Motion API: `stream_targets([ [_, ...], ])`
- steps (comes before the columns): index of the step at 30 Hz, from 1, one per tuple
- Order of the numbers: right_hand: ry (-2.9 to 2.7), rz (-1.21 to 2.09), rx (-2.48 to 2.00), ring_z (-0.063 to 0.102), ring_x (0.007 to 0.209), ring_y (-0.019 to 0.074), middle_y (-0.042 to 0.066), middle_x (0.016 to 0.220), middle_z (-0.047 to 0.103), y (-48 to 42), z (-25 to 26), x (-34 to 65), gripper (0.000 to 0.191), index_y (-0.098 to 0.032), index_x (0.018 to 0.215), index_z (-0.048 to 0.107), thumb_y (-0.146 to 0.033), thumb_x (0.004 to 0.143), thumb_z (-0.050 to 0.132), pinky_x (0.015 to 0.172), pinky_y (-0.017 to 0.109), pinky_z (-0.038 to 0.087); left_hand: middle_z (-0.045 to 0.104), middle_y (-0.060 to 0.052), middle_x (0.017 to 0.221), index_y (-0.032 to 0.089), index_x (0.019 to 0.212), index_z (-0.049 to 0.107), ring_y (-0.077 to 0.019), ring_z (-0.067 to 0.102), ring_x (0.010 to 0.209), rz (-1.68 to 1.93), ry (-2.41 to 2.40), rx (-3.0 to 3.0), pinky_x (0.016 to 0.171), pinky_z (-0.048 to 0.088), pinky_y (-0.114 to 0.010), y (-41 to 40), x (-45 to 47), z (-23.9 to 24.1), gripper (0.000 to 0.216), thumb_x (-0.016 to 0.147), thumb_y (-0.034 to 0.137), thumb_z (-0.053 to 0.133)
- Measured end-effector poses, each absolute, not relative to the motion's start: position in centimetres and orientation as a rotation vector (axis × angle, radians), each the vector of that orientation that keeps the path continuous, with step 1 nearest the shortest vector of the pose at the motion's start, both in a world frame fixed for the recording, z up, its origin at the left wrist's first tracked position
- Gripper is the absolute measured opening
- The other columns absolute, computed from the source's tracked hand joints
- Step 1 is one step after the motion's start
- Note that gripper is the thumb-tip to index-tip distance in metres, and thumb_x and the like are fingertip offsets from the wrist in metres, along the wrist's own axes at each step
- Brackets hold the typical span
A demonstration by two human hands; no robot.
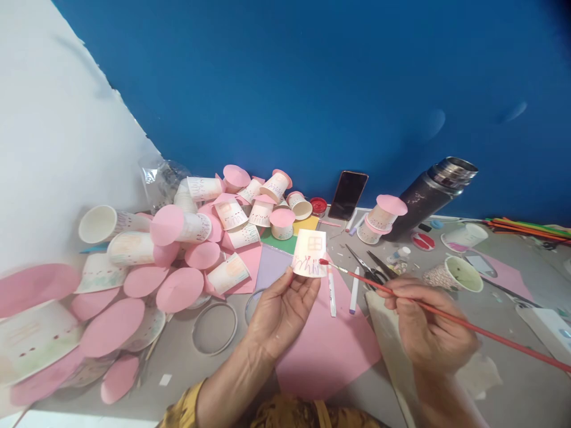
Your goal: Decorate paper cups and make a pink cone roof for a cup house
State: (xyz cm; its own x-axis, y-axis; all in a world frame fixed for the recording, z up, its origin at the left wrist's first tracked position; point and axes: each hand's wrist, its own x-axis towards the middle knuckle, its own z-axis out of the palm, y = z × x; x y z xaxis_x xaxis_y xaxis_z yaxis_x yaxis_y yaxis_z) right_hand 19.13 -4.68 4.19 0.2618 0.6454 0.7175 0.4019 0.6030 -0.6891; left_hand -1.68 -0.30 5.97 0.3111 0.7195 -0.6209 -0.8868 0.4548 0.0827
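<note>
My left hand [288, 309] is closed around the lower part of a white paper cup [311, 249], held upside down above the table. A pink window outline and purple strokes are drawn on the cup's side. In my right hand [430, 324] is a long red paintbrush [473, 328], pinched between the fingers. Its red-loaded tip lies at the cup's right side, near the purple strokes; whether it touches cannot be made out. Below the cup, a pink paper sheet [325, 356] lies on the table with two white markers [354, 291] near its upper part.
Decorated cups with pink paper discs [180, 289] crowd the left side. Behind stand a red paint pot [318, 206] and a phone [348, 195]. Scissors [363, 261], a dark flask [423, 199] and a patterned cup [455, 274] are at the right. A tape ring [194, 339] lies left of my left hand.
</note>
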Motion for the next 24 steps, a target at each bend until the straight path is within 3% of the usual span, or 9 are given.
stream_targets([
  [5, -1.423, 0.153, -1.008, 0.073, 0.078, 0.0222, 0.004, 0.080, 0.075, -4.6, 4.3, 18.9, 0.010, -0.019, 0.094, 0.076, -0.012, 0.090, 0.070, 0.068, 0.038, 0.061, 0.081, -0.011, 0.095, 0.010, 0.131, 0.062, -0.0197, 0.080, 0.088, 1.077, 0.666, -0.320, 0.087, 0.065, -0.034, -0.3, -1.6, 6.2, 0.030, 0.105, 0.012, 0.047],
  [13, -1.226, 0.231, -1.029, 0.070, 0.066, 0.0209, 0.004, 0.074, 0.074, -4.5, 4.3, 19.3, 0.008, -0.019, 0.088, 0.074, -0.025, 0.092, 0.071, 0.052, 0.032, 0.053, 0.080, -0.013, 0.098, 0.009, 0.132, 0.063, -0.0190, 0.079, 0.086, 1.067, 0.626, -0.308, 0.087, 0.064, -0.033, -0.4, -1.8, 6.0, 0.032, 0.105, 0.014, 0.047],
  [20, -1.068, 0.231, -1.066, 0.058, 0.051, 0.0137, 0.004, 0.072, 0.075, -3.9, 4.8, 19.1, 0.016, -0.017, 0.092, 0.075, -0.027, 0.098, 0.064, 0.049, 0.029, 0.047, 0.078, -0.009, 0.090, 0.013, 0.099, 0.070, -0.0187, 0.078, 0.085, 1.055, 0.662, -0.197, 0.086, 0.064, -0.033, -0.8, -1.6, 5.7, 0.016, 0.100, 0.010, 0.055],
  [24, -1.021, 0.305, -1.069, 0.058, 0.051, 0.0134, 0.005, 0.074, 0.075, -3.5, 4.8, 19.2, 0.018, -0.017, 0.097, 0.074, -0.031, 0.100, 0.062, 0.049, 0.028, 0.044, 0.079, -0.012, 0.093, 0.011, 0.091, 0.072, -0.0202, 0.078, 0.087, 1.061, 0.705, -0.085, 0.083, 0.064, -0.033, -1.2, -1.3, 5.6, 0.012, 0.096, 0.008, 0.061],
])
